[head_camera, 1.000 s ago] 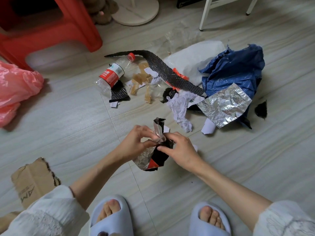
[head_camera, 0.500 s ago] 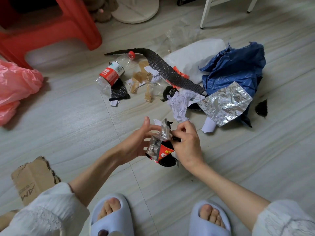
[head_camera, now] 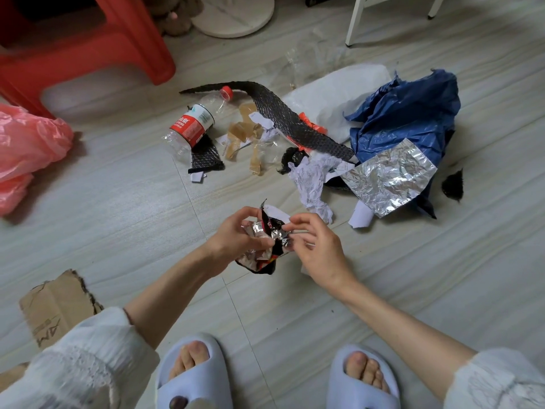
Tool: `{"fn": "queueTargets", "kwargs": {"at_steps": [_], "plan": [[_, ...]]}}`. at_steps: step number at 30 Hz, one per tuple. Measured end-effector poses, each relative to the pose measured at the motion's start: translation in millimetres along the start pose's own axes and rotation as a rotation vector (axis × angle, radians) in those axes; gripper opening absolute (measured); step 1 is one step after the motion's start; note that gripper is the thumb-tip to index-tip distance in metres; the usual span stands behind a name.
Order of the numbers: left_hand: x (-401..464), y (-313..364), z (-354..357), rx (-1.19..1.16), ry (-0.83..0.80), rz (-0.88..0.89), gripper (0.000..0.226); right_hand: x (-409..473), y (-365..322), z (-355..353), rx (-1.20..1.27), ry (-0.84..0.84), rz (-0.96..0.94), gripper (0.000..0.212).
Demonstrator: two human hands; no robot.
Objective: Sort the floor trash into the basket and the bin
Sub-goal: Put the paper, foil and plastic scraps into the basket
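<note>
A home room: pale plank floor (head_camera: 118,208), red plastic stool (head_camera: 88,45), white chair legs (head_camera: 354,19), slippered feet (head_camera: 191,376).

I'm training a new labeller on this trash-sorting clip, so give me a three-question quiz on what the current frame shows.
1. True or false: the bottle stands upright.
2. Which hand grips the wrapper at its left side?
A. the left hand
B. the right hand
C. neither
3. Fill in: the foil sheet lies partly on the ____ bag.

Key: 1 false, it lies on its side on the floor. 2 A; the right hand's fingers pinch the wrapper's other side. 3 blue.
</note>
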State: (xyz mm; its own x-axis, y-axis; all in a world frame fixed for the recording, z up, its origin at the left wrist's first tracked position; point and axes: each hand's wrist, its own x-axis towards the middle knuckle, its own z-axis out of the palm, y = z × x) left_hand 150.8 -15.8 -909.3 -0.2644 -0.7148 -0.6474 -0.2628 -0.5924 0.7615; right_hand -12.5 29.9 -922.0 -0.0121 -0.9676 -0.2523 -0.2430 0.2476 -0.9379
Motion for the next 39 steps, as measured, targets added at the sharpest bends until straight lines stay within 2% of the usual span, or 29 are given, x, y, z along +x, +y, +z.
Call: {"fn": "queueTargets", "kwargs": {"at_steps": [2,4,7,9,10,12,14,16,18,20,22,25,28,34,39], "plan": [[1,-4,-1,0.175,0.081,0.067,0.039,0,2,0,-0.043,-0.006,0.017,0.027],[3,-11,-3,0.397,0.153,0.125,0.036,3,11,-5,-0.334,0.019,0.007,0.027],[3,-22,-7,0.596,0.217,0.155,0.034,6,28,-21,-0.831,-0.081,0.122,0.067],[1,-30,-11,0.648,0.238,0.150,0.035,2,39,-28,-1.009,-0.221,0.215,0.095],[0,-32,-13,0.677,0.245,0.142,0.036,0,45,-29,-1.048,-0.282,0.240,0.102],[-1,-37,-17,0.728,0.245,0.117,0.036,-5,56,-27,-1.089,-0.348,0.248,0.102],[1,-38,-21,0.740,0.249,0.094,0.034,-4,59,-26,-1.109,-0.329,0.204,0.090],[3,-36,-26,0.730,0.264,0.083,0.032,2,52,-25,-1.042,-0.270,0.142,0.077],[3,-36,-32,0.713,0.278,0.081,0.030,12,41,-21,-0.956,-0.271,0.031,0.073],[0,-37,-37,0.699,0.293,0.087,0.025,23,31,-13,-0.944,-0.358,-0.108,0.077],[-4,-41,-42,0.685,0.323,0.096,0.021,35,28,-1,-0.997,-0.489,-0.170,0.085],[-11,-49,-49,0.657,0.357,0.089,0.023,51,34,13,-1.121,-0.680,-0.114,0.092],[-17,-56,-57,0.631,0.376,0.074,0.021,60,39,15,-1.131,-0.763,-0.009,0.095],[-21,-60,-64,0.589,0.415,0.095,0.018,50,44,20,-1.102,-0.729,-0.053,0.094],[-20,-56,-62,0.584,0.427,0.145,0.017,42,49,19,-0.978,-0.557,-0.124,0.085]]}}
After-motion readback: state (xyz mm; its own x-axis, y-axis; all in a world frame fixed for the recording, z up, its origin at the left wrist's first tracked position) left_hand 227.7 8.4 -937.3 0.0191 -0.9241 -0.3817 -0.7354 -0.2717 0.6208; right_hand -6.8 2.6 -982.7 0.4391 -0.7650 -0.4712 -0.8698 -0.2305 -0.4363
